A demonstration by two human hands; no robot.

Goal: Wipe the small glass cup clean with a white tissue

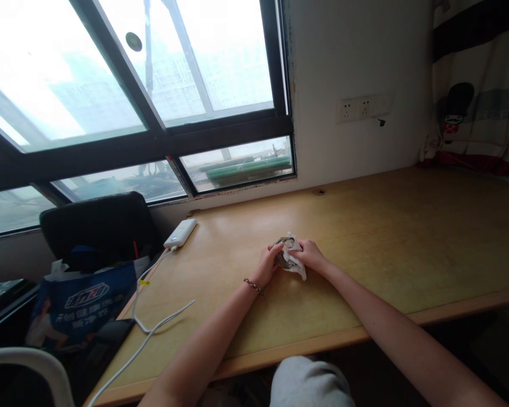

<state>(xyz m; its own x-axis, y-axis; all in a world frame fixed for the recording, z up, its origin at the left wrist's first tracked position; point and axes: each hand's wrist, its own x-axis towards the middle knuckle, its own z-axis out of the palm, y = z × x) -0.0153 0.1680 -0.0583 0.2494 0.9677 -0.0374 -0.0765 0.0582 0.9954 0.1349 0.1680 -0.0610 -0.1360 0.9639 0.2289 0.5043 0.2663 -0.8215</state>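
Over the middle of the wooden desk (220,254), both of my hands are together around a small round glass-like dish (282,261), perhaps an ashtray. My left hand (268,264), with a braided bracelet at the wrist, grips its left side, thumb over the near rim. A crumpled white tissue (297,268) lies against the dish's right side and hangs below it. My right hand (312,255) is closed on the tissue, pressing it to the dish. The fingers partly hide the dish, so its exact kind and whether it touches the desk cannot be told.
A white power bank (180,233) with a white cable (161,323) lies at the desk's left edge. Left of the desk are a black chair (99,226) and a blue bag (89,299). Wall sockets (356,108), a window and a curtain (479,96) stand behind.
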